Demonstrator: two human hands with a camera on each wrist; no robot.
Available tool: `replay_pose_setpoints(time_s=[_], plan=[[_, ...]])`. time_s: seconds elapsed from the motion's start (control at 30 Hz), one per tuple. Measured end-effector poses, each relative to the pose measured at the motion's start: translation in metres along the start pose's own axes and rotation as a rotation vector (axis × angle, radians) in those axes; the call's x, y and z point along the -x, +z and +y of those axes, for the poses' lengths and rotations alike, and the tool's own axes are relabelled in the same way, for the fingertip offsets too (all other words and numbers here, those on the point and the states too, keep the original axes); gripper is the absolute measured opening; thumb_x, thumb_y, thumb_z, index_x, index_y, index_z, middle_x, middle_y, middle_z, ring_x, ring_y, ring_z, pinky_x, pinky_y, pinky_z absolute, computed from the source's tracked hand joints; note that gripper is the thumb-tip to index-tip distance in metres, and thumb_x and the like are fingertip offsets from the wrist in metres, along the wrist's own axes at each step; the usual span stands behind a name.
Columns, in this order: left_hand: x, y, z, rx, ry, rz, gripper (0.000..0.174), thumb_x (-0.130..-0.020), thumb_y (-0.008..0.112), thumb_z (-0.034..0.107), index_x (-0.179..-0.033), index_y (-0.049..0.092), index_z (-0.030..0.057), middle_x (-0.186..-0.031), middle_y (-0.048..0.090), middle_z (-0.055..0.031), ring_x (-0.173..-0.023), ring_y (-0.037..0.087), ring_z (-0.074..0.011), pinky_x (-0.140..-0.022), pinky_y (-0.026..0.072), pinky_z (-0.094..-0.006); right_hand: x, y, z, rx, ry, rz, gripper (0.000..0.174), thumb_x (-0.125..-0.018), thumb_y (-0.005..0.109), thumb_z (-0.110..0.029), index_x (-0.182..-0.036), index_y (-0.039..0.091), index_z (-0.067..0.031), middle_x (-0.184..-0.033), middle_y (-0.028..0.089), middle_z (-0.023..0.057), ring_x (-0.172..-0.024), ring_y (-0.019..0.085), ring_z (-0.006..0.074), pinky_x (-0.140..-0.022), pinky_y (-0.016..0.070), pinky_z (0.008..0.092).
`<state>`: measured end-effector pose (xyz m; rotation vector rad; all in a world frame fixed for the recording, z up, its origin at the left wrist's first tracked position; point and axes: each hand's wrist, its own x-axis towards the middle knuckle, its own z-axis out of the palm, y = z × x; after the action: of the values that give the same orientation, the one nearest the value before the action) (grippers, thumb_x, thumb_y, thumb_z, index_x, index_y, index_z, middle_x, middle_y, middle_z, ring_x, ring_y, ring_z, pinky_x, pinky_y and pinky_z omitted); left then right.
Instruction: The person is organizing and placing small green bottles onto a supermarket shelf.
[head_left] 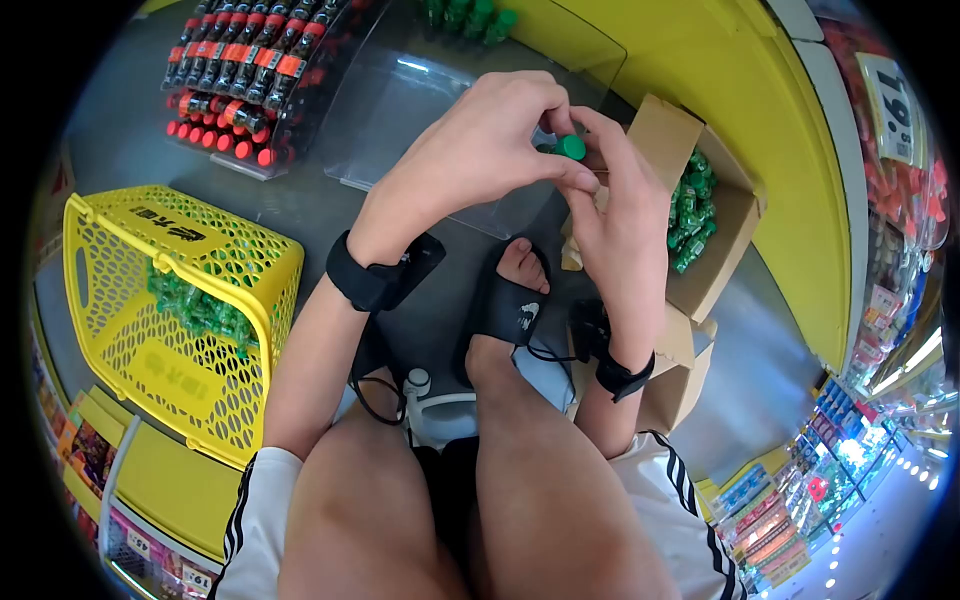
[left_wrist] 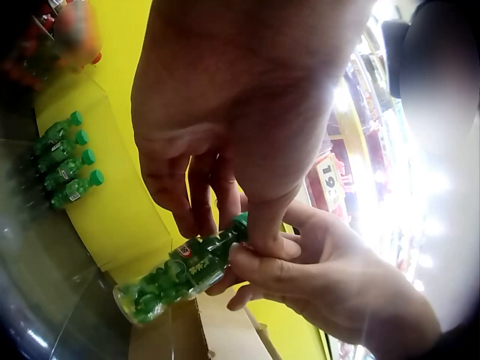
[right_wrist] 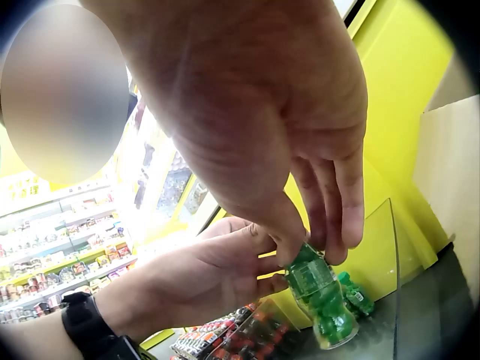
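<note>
Both hands meet around a small clear bottle [left_wrist: 176, 279] with green pieces inside. Its green cap [head_left: 570, 147] shows between the fingers in the head view. My left hand [head_left: 490, 135] grips it near the neck, thumb and fingertips by the cap. From the other side my right hand [head_left: 628, 205] pinches the upper part of the same bottle [right_wrist: 324, 300]. In the left wrist view the bottle lies tilted, base toward the lower left. Fingers cover part of the neck.
A clear plastic tray [head_left: 400, 110] has several green-capped bottles [head_left: 470, 18] at its far end. Red-capped dark bottles [head_left: 250, 50] stand left of it. A yellow basket [head_left: 180, 400] holds green bottles. An open cardboard box [head_left: 735, 180] at right holds more.
</note>
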<state>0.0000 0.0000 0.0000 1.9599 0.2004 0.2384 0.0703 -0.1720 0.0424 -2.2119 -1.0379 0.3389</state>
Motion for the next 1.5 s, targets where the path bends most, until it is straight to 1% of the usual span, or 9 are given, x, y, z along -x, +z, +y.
replay_pose_setpoints(time_s=[0.1, 0.17, 0.4, 0.6, 0.87, 1.0, 1.07, 1.2, 1.5], plan=[[-0.007, -0.006, -0.005, 0.081, -0.140, -0.013, 0.047, -0.076, 0.099, 0.029, -0.092, 0.066, -0.0016, -0.088, 0.066, -0.0044, -0.072, 0.058, -0.0148, -0.064, 0.0465, -0.0332, -0.012, 0.006, 0.000, 0.028, 0.015, 0.038, 0.046, -0.090, 0.072, 0.008, -0.133, 0.070, -0.0067, -0.110, 0.078, 0.0173, -0.100, 0.078, 0.0301, -0.083, 0.0615, 0.0411], [-0.006, -0.005, -0.010, 0.048, -0.075, 0.039, 0.046, -0.076, 0.099, 0.028, -0.091, 0.066, -0.0012, -0.087, 0.066, -0.0038, -0.074, 0.058, -0.0129, -0.065, 0.0467, -0.0325, -0.014, 0.012, -0.004, 0.021, -0.003, 0.109, 0.042, -0.091, 0.067, 0.008, -0.128, 0.071, -0.0108, -0.105, 0.072, 0.0182, -0.091, 0.072, 0.0410, -0.075, 0.0570, 0.0469], [-0.012, 0.003, -0.032, 0.132, -0.242, 0.165, 0.044, -0.077, 0.099, 0.031, -0.091, 0.071, -0.0005, -0.088, 0.071, -0.0022, -0.080, 0.063, -0.0107, -0.071, 0.0502, -0.0296, -0.030, 0.031, 0.000, -0.056, 0.010, 0.190, 0.036, -0.091, 0.066, 0.008, -0.122, 0.074, -0.0094, -0.098, 0.072, 0.0169, -0.086, 0.071, 0.0391, -0.074, 0.0568, 0.0443], [-0.013, 0.007, -0.059, 0.198, -0.155, 0.280, 0.043, -0.084, 0.096, 0.032, -0.108, 0.081, 0.0003, -0.093, 0.076, -0.0020, -0.087, 0.067, -0.0109, -0.080, 0.0545, -0.0289, -0.053, 0.054, 0.014, -0.074, 0.001, 0.237, 0.029, -0.092, 0.067, 0.005, -0.117, 0.074, -0.0086, -0.098, 0.073, 0.0182, -0.089, 0.073, 0.0410, -0.076, 0.0570, 0.0467], [-0.010, 0.019, -0.099, 0.202, -0.393, 0.213, 0.040, -0.113, 0.065, 0.026, -0.146, 0.066, 0.0049, -0.115, 0.077, -0.0077, -0.102, 0.074, -0.0144, -0.090, 0.0573, -0.0302, -0.085, 0.070, 0.022, 0.083, 0.007, 0.268, 0.023, -0.090, 0.077, -0.001, -0.113, 0.074, -0.0044, -0.098, 0.076, 0.0197, -0.092, 0.075, 0.0433, -0.080, 0.0592, 0.0492], [-0.018, 0.023, -0.109, 0.292, -0.488, 0.173, 0.044, -0.114, 0.062, 0.022, -0.155, 0.059, 0.0060, -0.122, 0.076, -0.0122, -0.109, 0.075, -0.0166, -0.095, 0.0564, -0.0302, -0.096, 0.079, 0.029, 0.092, 0.015, 0.280, 0.022, -0.090, 0.078, -0.002, -0.112, 0.075, -0.0039, -0.095, 0.076, 0.0202, -0.090, 0.075, 0.0435, -0.081, 0.0600, 0.0500], [-0.024, 0.024, -0.114, 0.350, -0.565, 0.118, 0.051, -0.112, 0.060, 0.014, -0.161, 0.051, 0.0029, -0.129, 0.074, -0.0161, -0.116, 0.074, -0.0193, -0.100, 0.0546, -0.0307, -0.101, 0.082, 0.033, 0.158, 0.090, 0.241, 0.026, -0.091, 0.080, -0.006, -0.116, 0.078, -0.0079, -0.098, 0.082, 0.0163, -0.094, 0.082, 0.0314, -0.085, 0.0620, 0.0395], [-0.039, 0.041, -0.130, 0.379, -0.544, 0.155, 0.057, -0.108, 0.059, 0.006, -0.162, 0.045, -0.0029, -0.130, 0.074, -0.0174, -0.121, 0.071, -0.0208, -0.104, 0.0529, -0.0324, -0.113, 0.089, 0.040, 0.221, 0.133, 0.216, 0.026, -0.090, 0.081, -0.008, -0.116, 0.079, -0.0084, -0.098, 0.082, 0.0160, -0.094, 0.081, 0.0339, -0.087, 0.0617, 0.0426], [-0.062, 0.067, -0.157, 0.470, -0.561, 0.233, 0.062, -0.099, 0.064, 0.012, -0.156, 0.050, -0.0061, -0.117, 0.076, -0.0190, -0.104, 0.074, -0.0237, -0.088, 0.0569, -0.0376, -0.141, 0.095, 0.065, 0.275, 0.219, 0.153, 0.025, -0.086, 0.085, -0.010, -0.110, 0.080, -0.0094, -0.094, 0.080, 0.0181, -0.096, 0.079, 0.0393, -0.089, 0.0611, 0.0478]])
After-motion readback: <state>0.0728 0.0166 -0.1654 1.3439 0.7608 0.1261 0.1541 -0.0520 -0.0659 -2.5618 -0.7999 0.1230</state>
